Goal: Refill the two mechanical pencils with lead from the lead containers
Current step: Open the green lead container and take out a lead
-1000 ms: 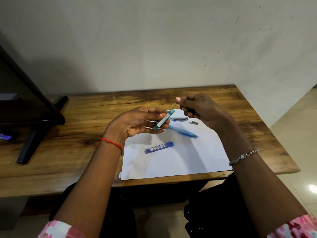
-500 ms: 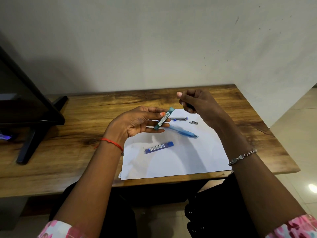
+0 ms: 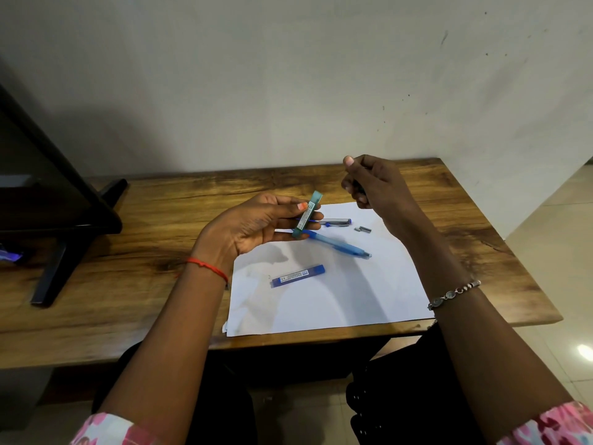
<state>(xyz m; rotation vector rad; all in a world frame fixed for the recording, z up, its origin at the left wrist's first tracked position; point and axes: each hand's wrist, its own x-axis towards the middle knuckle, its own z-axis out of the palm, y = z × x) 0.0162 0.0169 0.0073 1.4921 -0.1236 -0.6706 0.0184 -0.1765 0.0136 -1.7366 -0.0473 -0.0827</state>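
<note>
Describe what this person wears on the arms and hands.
The left hand has a thin red thread bracelet at the wrist and an orange-painted thumbnail. The right hand has a silver beaded bracelet at the wrist. The forearms are bare; the left sleeve and right sleeve are pink-and-white floral.

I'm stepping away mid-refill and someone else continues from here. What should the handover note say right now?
Left hand grips the green lead container, tilted, off the table.
Right hand, raised, fingers curled on a small dark piece; any lead there is too thin to see.
On the white paper: blue lead container, blue mechanical pencil, silver mechanical pencil, small metal part lying apart.
Done: apparently one pencil's end part is off.
Left: load lead into both pencils, then close them.
</note>
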